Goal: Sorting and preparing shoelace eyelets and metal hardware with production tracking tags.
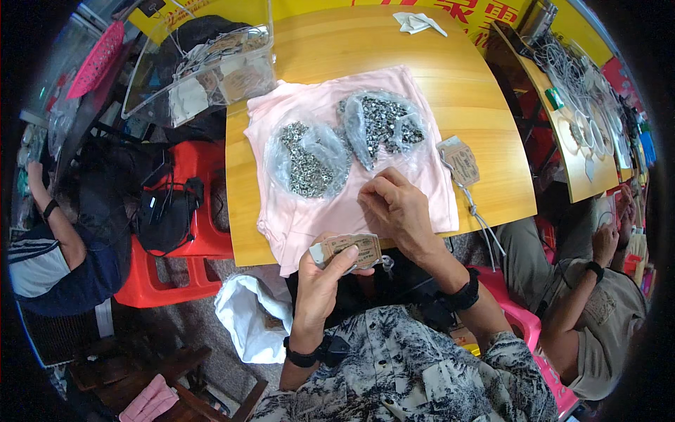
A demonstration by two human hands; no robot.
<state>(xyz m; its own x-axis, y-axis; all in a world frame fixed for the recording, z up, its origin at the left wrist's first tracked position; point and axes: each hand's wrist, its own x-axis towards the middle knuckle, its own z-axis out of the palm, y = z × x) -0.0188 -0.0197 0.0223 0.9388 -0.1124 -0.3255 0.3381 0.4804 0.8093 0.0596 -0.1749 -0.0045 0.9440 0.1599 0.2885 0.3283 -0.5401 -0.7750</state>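
Note:
My left hand (pixel 320 288) grips a small stack of brown printed cardboard tags (pixel 355 251) at the table's front edge, its thumb pressed across the top one. To the right and a bit farther off, my right hand (pixel 401 207) hovers over the pink cloth (pixel 281 232) with thumb and fingers pinched together. Whatever lies between those fingertips is hidden. Two clear plastic bags rest on the cloth: one bag of silvery small metal parts (pixel 306 169), and one bag of darker shiny metal pieces (pixel 394 126) just beyond my right hand.
Another tag bundle with cord (pixel 460 165) lies at the table's right. A clear bin (pixel 200 84) of tags stands back left. Red stools (pixel 193 169) and a white sack (pixel 246 316) are left of me. Co-workers sit on both sides, one arm (pixel 587 274) at right.

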